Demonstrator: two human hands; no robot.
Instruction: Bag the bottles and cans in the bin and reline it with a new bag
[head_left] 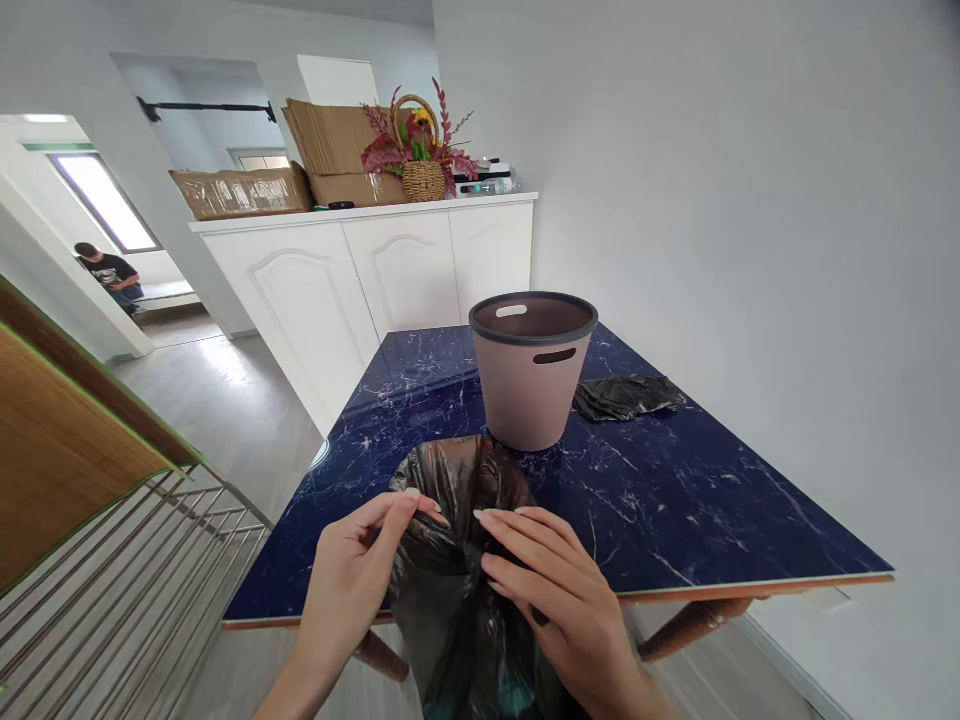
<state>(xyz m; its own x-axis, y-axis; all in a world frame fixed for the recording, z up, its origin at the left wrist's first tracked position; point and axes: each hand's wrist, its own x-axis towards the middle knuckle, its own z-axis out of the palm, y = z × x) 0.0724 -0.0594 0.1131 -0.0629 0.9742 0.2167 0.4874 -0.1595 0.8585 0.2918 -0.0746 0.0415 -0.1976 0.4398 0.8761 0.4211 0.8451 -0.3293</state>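
Both my hands hold a black plastic bag (457, 500) at the near edge of a dark blue marbled table (675, 500). My left hand (352, 580) pinches the bag's rim between thumb and fingers. My right hand (555, 585) grips the gathered plastic with fingers pressed on it. The bag hangs down below the table edge. Just beyond it stands a mauve plastic bin (531, 370) with a dark rim and slot handles, upright and with nothing showing inside. A second crumpled black bag (626, 396) lies to the right of the bin.
A white wall runs along the table's right side. A white cabinet (375, 270) behind carries cardboard boxes (247, 190) and a flower basket (422, 150). A metal rack (135, 590) and a wooden panel are at left. A person (109, 272) sits far off in the doorway.
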